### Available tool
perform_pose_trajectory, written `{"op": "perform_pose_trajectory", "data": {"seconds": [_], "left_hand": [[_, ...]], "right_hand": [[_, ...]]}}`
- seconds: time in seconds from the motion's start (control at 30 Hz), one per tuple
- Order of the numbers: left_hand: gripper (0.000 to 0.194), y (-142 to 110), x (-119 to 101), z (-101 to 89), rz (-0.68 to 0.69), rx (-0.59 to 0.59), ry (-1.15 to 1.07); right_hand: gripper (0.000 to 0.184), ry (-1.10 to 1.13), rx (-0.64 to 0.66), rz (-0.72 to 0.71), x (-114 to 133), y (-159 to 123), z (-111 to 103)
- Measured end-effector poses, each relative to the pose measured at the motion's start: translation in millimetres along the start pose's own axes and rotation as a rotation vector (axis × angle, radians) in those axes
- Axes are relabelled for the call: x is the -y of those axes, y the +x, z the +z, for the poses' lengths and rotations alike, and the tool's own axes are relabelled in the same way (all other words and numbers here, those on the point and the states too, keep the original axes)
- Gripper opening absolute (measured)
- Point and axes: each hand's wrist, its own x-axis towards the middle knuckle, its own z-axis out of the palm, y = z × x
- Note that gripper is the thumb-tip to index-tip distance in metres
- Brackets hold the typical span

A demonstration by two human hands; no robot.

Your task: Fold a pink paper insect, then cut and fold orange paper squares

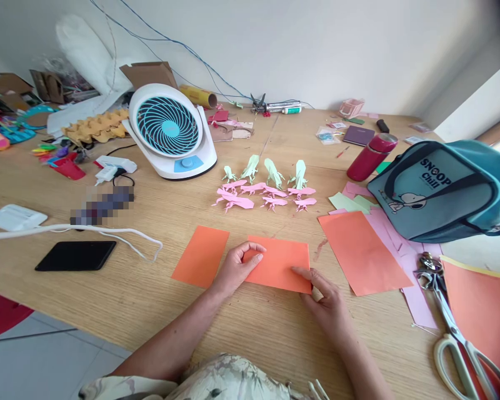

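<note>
A small orange paper rectangle [281, 261] lies flat on the wooden table [241, 328] right in front of me. My left hand [235, 266] pinches its left edge between thumb and fingers. My right hand [325, 294] presses on its lower right corner, fingers curled over the edge. A second orange piece [200, 254] lies just left of my left hand. A larger orange sheet [360, 253] lies to the right.
Several pink and pale green folded paper figures [266, 191] sit in rows beyond the paper. A white and blue desk fan [169, 130], a black phone [75, 255], a red bottle [373, 155], a teal bag [445, 189] and scissors [452, 322] surround the work spot.
</note>
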Motion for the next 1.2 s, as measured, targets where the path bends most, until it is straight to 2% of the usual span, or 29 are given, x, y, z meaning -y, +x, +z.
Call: {"op": "perform_pose_trajectory", "data": {"seconds": [0.17,0.3,0.5,0.6,0.7,0.77,0.87,0.97,1.07,1.13,1.2], "left_hand": [[0.013,0,-1,0.3,0.031,0.009,0.034],[0.019,2,2,-0.2,0.027,-0.002,0.007],[0.027,3,6,0.8,0.095,-0.075,0.058],[0.029,-8,4,-5.7,0.202,-0.124,0.262],[0.037,-28,7,-19.2,0.305,-0.156,0.61],[0.046,-42,14,-29.8,0.308,-0.159,0.812],[0.058,-54,29,-44.5,0.233,-0.126,1.021],[0.057,-53,37,-54.6,0.185,-0.075,1.118],[0.056,-46,31,-56.0,0.19,-0.103,1.122],[0.057,-41,20,-49.8,0.258,-0.083,1.074],[0.061,-37,6,-37.7,0.376,0.034,0.996]], "right_hand": [[0.035,0.056,-0.026,-0.006,-4,1,0],[0.032,0.059,-0.044,-0.01,-5,0,0],[0.035,0.005,-0.093,0.007,-6,-2,-2],[0.04,-0.034,-0.107,0.032,-9,-2,-5],[0.042,-0.081,-0.101,0.044,-8,-2,-6],[0.043,-0.107,-0.09,0.028,-6,-1,-5],[0.044,-0.162,-0.076,-0.022,-3,0,-2],[0.04,-0.208,-0.097,-0.074,-5,0,-1],[0.036,-0.261,-0.12,-0.108,-7,0,0],[0.034,-0.328,-0.115,-0.13,-5,0,0],[0.032,-0.39,-0.11,-0.162,-2,0,1]]}}
